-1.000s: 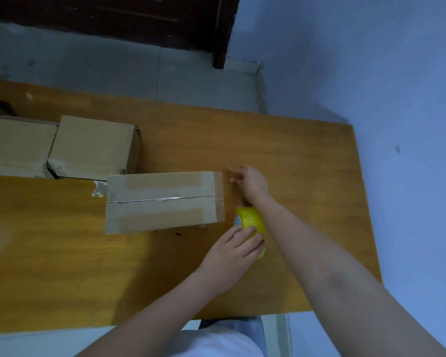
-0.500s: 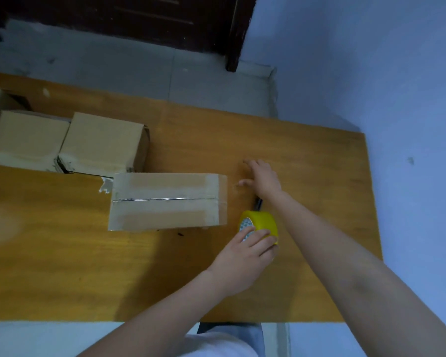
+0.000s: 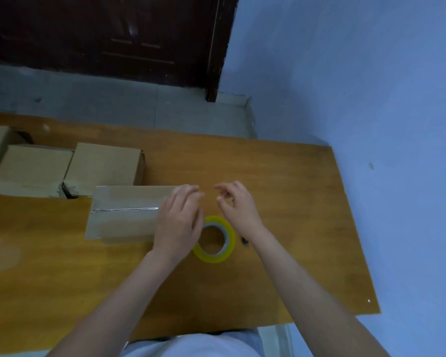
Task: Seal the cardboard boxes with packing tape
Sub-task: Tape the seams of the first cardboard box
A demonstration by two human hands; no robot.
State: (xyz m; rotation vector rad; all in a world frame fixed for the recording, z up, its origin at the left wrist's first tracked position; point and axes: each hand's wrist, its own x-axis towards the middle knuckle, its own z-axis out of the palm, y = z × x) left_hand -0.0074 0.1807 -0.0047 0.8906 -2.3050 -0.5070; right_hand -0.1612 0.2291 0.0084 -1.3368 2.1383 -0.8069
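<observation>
we read this as the stretch between strips: the box (image 3: 125, 212) nearest us lies on the counter (image 3: 281, 176) with clear tape along its top seam, a shiny line running left to right, and the yellow tape roll (image 3: 228, 239) lies flat on the counter just beside the box's right end, not held by anyone. the left hand (image 3: 178, 222) hovers over the right end of the box, covering it from our view, fingers (image 3: 191, 191) loosely curled and pointing away from us, gripping nothing we can make out; whether the palm actually touches the cardboard we cannot tell. the right hand (image 3: 236, 204) sits just right of it, above the bare counter beyond the roll, thumb and forefinger drawn near each other in a loose pinch shape, other fingers relaxed; if a thin clear strip runs between the two hands it is too faint to see, so we log it as empty. a small dark object (image 3: 244, 240) lies on the counter by the right wrist, too small to identify. more boxes (image 3: 106, 163) sit in a row behind and left, touching each other, tops looking untaped from here. our judgement: this box is close to done at most on its top seam, the rest wait. next move likely calls for picking the roll up, finding the free end, and pressing it down at a box edge, or pressing down the end flap here first.
</observation>
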